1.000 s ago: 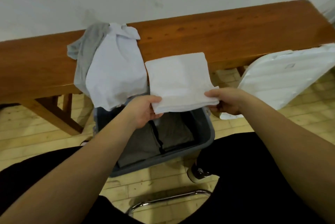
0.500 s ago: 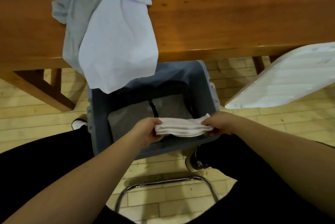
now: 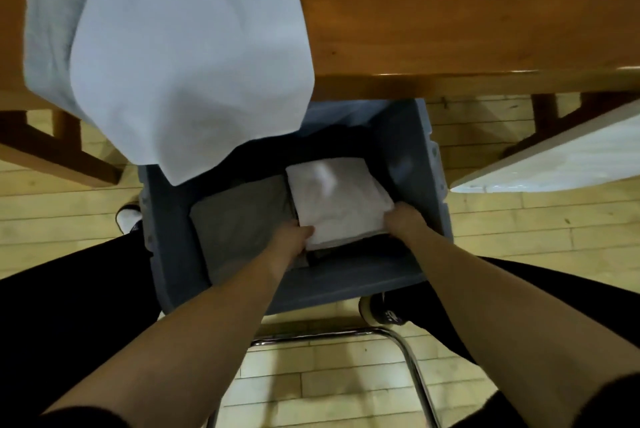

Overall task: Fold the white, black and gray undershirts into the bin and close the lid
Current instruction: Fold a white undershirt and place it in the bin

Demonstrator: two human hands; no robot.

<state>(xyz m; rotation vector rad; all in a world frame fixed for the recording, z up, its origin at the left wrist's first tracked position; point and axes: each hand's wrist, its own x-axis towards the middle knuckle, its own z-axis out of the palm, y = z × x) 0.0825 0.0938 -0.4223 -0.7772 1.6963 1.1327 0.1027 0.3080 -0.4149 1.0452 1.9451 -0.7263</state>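
A folded white undershirt (image 3: 337,199) lies in the right half of the grey-blue bin (image 3: 346,283), on top of a dark folded garment whose edge shows beneath it. My left hand (image 3: 292,237) grips its near left corner and my right hand (image 3: 403,219) grips its near right corner, both inside the bin. A folded gray undershirt (image 3: 239,223) fills the bin's left half. An unfolded white undershirt (image 3: 187,56) hangs off the wooden bench (image 3: 450,11) over the bin's far left corner, with a gray garment (image 3: 45,46) under it. The white lid (image 3: 554,157) leans at the right.
The bin stands on a pale wooden floor between my legs, partly under the bench's front edge. A bench leg (image 3: 62,157) is at the left. A chrome chair frame (image 3: 398,351) runs just in front of the bin. My shoes sit beside the bin's near corners.
Both hands carried the folded white undershirt from the bench down into the bin's right half. The camera tipped downward and closer to the bin.
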